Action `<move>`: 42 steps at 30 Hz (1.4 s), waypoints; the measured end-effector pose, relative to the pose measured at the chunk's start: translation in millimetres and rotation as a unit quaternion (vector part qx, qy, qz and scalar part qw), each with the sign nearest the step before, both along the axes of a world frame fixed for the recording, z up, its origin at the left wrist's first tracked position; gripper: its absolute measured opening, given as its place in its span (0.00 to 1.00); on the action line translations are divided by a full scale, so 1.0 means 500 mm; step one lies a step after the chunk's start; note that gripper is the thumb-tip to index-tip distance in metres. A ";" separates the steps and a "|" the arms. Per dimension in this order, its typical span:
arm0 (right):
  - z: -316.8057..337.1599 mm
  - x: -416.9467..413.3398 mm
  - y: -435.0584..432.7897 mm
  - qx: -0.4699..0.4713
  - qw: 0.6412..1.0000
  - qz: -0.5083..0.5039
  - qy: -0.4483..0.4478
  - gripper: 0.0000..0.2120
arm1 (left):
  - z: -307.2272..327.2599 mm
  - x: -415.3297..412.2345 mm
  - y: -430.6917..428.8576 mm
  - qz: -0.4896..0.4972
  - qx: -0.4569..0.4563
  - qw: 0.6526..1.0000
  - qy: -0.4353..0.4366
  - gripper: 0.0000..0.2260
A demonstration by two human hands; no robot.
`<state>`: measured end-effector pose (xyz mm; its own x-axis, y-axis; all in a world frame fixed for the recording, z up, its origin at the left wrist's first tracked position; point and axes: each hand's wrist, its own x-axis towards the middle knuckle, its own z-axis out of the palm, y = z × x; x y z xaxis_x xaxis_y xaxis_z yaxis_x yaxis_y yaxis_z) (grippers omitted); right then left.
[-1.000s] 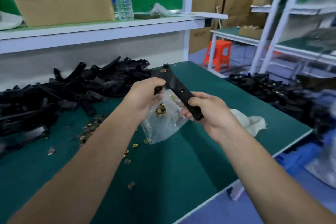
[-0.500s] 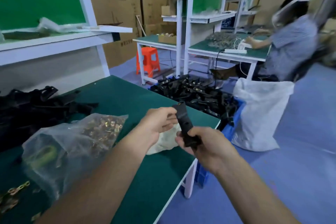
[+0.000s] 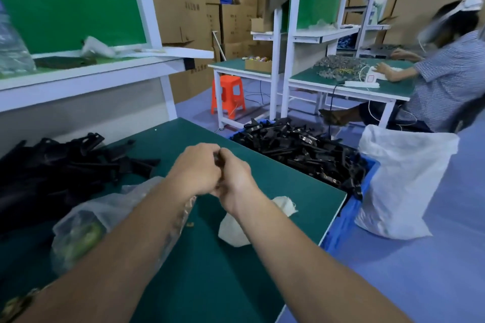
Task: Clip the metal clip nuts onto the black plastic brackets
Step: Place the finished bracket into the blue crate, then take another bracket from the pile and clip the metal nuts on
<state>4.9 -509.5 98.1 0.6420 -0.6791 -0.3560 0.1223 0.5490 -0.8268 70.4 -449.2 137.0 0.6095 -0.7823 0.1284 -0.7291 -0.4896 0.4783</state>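
Above the green bench mat point(image 3: 236, 283), toward its far right part, the left hand point(image 3: 195, 169) and right hand point(image 3: 235, 181) are pressed together, fingers curled. Between the thumbs only a sliver of a black bracket point(image 3: 218, 158) shows; both hands grip it, and the rest is hidden. Whether a clip nut sits on it cannot be told.

Left of the hands, a pile of brackets point(image 3: 65, 165) covers the mat up to the back wall. A clear plastic bag point(image 3: 105, 217) lies beneath the left forearm, and a white cloth point(image 3: 233, 231) beneath the right wrist, near the bench's right edge. One loose clip nut point(image 3: 189, 224) lies on the mat between bag and cloth.

The right edge runs diagonally from the far corner toward the viewer. Just beyond and below it stands a blue crate point(image 3: 341, 220), heaped with more brackets. A white sack point(image 3: 401, 181) stands on the floor just beside the crate. Bare floor point(image 3: 420, 283) opens to the right of both. Farther back are an orange stool point(image 3: 228, 97) and a seated person point(image 3: 446, 73) at another bench.
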 end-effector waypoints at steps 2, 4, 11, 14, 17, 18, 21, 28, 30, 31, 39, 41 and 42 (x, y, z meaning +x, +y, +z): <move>0.007 0.003 0.039 -0.012 0.999 0.039 -0.015 0.12 | -0.005 0.026 0.045 0.035 -0.035 0.999 -0.006 0.15; 0.015 0.009 0.081 -0.041 0.995 0.084 -0.019 0.09 | -0.002 0.062 0.099 0.048 -0.083 0.995 -0.014 0.18; 0.061 0.082 0.266 -0.131 0.967 0.214 -0.051 0.07 | 0.014 0.156 0.348 0.228 -0.210 0.948 -0.072 0.16; 0.056 0.150 0.353 -0.134 0.949 0.282 -0.038 0.11 | -0.009 0.160 0.470 0.311 -0.147 0.932 -0.114 0.19; 0.026 0.232 0.435 -0.199 0.912 0.359 0.021 0.18 | -0.051 0.183 0.610 0.314 -0.098 0.940 -0.095 0.09; 0.014 0.258 0.455 -0.234 0.895 0.377 0.044 0.20 | -0.066 0.191 0.653 0.314 -0.083 0.942 -0.087 0.07; -0.016 0.324 0.509 -0.317 0.844 0.421 0.100 0.28 | -0.116 0.207 0.771 0.360 -0.029 0.932 -0.034 0.15; -0.060 0.412 0.576 -0.541 0.731 0.382 0.163 0.34 | -0.257 0.181 0.890 0.382 -0.023 0.918 0.104 0.18; -0.071 0.436 0.594 -0.549 0.715 0.401 0.163 0.34 | -0.286 0.183 0.888 0.375 -0.018 0.924 0.074 0.18; -0.077 0.449 0.602 -0.550 0.708 0.413 0.163 0.34 | -0.295 0.186 0.884 0.378 -0.024 0.924 0.053 0.18; -0.150 0.552 0.610 -0.665 0.621 0.331 0.248 0.34 | -0.333 0.200 0.879 0.356 -0.099 0.929 -0.011 0.05; -0.163 0.559 0.598 -0.705 0.608 0.270 0.245 0.25 | -0.332 0.199 0.881 0.353 -0.095 0.931 -0.007 0.04; -0.164 0.559 0.593 -0.721 0.604 0.245 0.236 0.21 | -0.331 0.199 0.881 0.357 -0.096 0.929 -0.003 0.04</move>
